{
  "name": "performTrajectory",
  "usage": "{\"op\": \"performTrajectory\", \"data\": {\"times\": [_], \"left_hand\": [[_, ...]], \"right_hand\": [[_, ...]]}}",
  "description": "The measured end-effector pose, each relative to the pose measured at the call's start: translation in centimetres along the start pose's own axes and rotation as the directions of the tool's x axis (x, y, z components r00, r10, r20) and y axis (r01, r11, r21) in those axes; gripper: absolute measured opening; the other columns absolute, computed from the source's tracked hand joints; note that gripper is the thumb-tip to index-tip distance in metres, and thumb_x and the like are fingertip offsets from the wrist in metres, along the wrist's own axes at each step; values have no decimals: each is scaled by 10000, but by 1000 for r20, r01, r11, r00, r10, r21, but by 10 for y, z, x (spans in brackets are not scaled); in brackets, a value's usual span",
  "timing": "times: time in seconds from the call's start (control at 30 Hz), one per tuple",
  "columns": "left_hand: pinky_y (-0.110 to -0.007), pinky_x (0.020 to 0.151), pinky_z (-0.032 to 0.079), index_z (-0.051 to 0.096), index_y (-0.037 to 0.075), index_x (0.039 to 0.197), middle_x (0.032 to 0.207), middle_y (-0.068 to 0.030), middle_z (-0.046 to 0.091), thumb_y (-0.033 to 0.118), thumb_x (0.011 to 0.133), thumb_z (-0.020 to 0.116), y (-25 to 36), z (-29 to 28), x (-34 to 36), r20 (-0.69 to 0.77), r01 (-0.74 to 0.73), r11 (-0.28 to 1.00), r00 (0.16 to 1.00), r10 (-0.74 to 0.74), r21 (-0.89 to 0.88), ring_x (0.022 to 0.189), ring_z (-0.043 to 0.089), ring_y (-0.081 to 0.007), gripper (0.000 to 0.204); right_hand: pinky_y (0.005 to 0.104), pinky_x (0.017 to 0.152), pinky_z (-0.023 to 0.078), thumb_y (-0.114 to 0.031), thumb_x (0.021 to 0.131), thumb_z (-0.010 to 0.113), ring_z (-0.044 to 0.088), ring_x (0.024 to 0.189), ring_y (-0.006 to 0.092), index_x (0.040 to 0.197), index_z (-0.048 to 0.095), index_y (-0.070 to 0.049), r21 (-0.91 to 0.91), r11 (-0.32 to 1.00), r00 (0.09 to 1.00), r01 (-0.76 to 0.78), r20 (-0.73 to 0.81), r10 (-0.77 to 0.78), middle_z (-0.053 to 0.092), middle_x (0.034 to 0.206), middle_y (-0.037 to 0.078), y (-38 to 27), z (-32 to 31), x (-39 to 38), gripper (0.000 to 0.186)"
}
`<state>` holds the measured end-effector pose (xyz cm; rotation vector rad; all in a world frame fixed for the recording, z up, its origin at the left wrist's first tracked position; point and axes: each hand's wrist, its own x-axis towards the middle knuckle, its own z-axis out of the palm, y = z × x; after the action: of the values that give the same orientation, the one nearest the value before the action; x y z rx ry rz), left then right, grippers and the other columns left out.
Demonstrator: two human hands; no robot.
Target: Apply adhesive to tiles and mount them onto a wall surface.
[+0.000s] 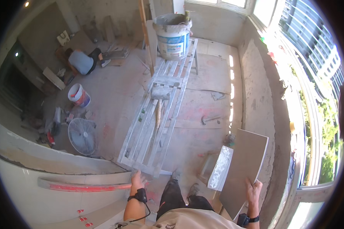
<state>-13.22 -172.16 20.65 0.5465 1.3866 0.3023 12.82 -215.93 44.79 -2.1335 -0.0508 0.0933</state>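
Note:
My right hand [253,189] grips the edge of a large grey-brown tile [245,160], which stands tilted beside my right leg. Next to that tile, a narrower pale piece [221,168] with white smears on its face leans close to my shoes. My left hand [137,178] is just off the near end of a slatted metal bench [141,165], its fingers apart and nothing visible in them. A red and grey straight bar [84,186] runs along the left wall ledge and ends behind my left wrist.
On the bench lie a dusty wooden-handled mallet [160,94] and, farther off, a white-and-blue bucket [173,42]. A fan [82,136] and another bucket [79,95] stand on the floor at left. A co-worker [82,62] crouches at far left. A hammer [210,120] lies right of the bench; windows line the right.

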Motion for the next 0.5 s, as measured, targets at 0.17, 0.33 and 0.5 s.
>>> {"op": "performTrajectory", "data": {"times": [0.17, 0.33, 0.5], "left_hand": [[-507, 936, 391, 455, 48, 1269, 1302, -101, 489, 386, 919, 585, -36, -58, -35, 155, 39, 990, 988, -18, -133, 1215, 451, -317, 504], [-473, 890, 422, 452, 50, 1237, 1229, -92, 521, 345, 911, 612, -42, -27, -78, 161, 52, 997, 986, -42, -63, 1158, 478, -312, 468], [-416, 831, 464, 525, 32, 1251, 1117, -121, 601, 314, 882, 617, -47, -39, -30, 97, -319, 825, 946, 311, 466, 1031, 583, -304, 474]], "right_hand": [[266, 523, 406, -97, 855, 625, 480, 622, 51, 807, 632, 63, -17, 998, 997, 54, 60, -53, 548, 628, -20, -6, -21, -5, 167], [270, 508, 398, -88, 853, 625, 477, 597, 59, 812, 625, 58, 48, 994, 995, 101, -19, -100, 534, 616, 8, -10, -44, -10, 151], [267, 513, 392, -125, 872, 657, 477, 596, 62, 817, 640, 44, 36, 988, 986, 149, -77, -146, 552, 612, 19, -37, -60, -16, 179]]}}
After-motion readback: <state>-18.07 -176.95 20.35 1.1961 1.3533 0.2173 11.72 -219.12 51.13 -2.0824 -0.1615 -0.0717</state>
